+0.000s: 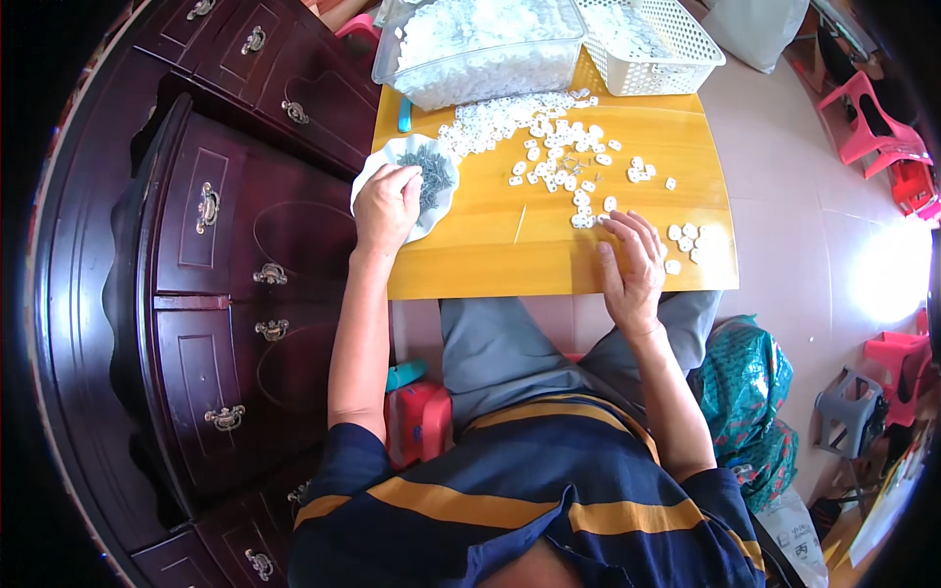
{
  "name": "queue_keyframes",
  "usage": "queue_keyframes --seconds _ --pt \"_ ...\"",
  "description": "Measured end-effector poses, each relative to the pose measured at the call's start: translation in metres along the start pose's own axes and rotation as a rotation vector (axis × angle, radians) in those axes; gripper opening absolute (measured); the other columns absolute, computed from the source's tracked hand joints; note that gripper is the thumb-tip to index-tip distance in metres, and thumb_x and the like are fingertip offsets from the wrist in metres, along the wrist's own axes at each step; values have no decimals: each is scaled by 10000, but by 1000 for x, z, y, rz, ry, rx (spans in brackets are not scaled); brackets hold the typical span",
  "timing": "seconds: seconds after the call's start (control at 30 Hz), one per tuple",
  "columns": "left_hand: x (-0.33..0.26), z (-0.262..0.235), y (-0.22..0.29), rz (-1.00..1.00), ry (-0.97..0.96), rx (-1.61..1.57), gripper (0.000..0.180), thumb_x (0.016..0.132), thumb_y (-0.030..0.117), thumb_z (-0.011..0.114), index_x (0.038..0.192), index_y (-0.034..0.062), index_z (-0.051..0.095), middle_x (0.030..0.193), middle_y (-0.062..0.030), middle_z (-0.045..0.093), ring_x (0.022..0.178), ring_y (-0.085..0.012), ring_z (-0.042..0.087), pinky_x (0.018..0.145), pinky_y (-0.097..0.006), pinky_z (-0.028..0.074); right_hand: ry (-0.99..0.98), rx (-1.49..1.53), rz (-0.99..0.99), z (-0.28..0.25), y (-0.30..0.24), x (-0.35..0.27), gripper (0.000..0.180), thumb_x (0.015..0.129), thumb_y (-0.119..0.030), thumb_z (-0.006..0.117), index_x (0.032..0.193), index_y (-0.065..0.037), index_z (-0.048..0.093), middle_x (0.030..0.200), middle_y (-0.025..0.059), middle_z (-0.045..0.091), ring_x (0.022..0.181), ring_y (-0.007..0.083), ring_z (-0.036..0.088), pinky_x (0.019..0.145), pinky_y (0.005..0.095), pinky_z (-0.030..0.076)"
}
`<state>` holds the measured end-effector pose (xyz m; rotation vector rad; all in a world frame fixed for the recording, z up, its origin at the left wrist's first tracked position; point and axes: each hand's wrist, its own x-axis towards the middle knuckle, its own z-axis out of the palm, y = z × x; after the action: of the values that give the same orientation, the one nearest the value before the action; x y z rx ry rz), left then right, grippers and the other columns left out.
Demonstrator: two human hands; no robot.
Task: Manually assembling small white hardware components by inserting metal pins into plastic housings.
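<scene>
A white scalloped dish [446, 208] at the table's left edge holds a heap of small dark metal pins or screws [433, 178]. My left hand [386, 206] is over the dish, its fingers pinched together at the heap; whatever sits between the fingertips is hidden. Over the right part of the table, my right hand [637, 267] has its thumb and fingers apart. Its index fingertip is at a small group of white oval plastic pieces with holes [581, 208]. More white pieces with some metal bits [564, 157] lie scattered beyond.
At the back of the yellow table [461, 269] stand a clear bin of white pieces [480, 83] and a white perforated basket [667, 76]. A thin pale stick [520, 223] lies mid-table. Dark wooden drawers [211, 211] flank the left; a green bag [745, 372] stands at right.
</scene>
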<state>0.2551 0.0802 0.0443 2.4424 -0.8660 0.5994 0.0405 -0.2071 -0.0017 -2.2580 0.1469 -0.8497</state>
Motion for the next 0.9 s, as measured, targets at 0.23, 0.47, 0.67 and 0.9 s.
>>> queue_keyframes --seconds 0.23,0.47,0.67,0.9 --pt "-4 3 -1 11 29 41 123 857 123 745 960 61 771 889 -107 715 808 -295 713 735 -373 564 9 -2 1 -3 3 -2 278 880 -47 673 1158 -52 662 1228 143 667 1213 371 581 1054 467 430" --pt "-4 2 3 -181 -71 -47 75 806 126 784 846 79 741 835 -72 700 770 -278 692 691 -378 542 20 16 18 -9 0 2 257 870 -16 678 1125 -48 673 1125 139 684 1083 354 623 967 439 474" --pt "0 -11 63 -54 -214 -275 44 848 104 746 844 63 731 818 -94 689 734 -272 689 654 -370 538 -91 196 122 -6 -20 3 135 899 -35 690 1032 -45 708 872 118 700 725 267 674 663 344 533" --pt "-34 1 135 201 -394 -382 116 796 111 763 769 73 657 768 -90 613 748 -300 653 649 -429 531 -355 667 409 11 -48 -2 152 1002 -134 673 1051 9 690 791 9 676 711 55 590 639 228 495"
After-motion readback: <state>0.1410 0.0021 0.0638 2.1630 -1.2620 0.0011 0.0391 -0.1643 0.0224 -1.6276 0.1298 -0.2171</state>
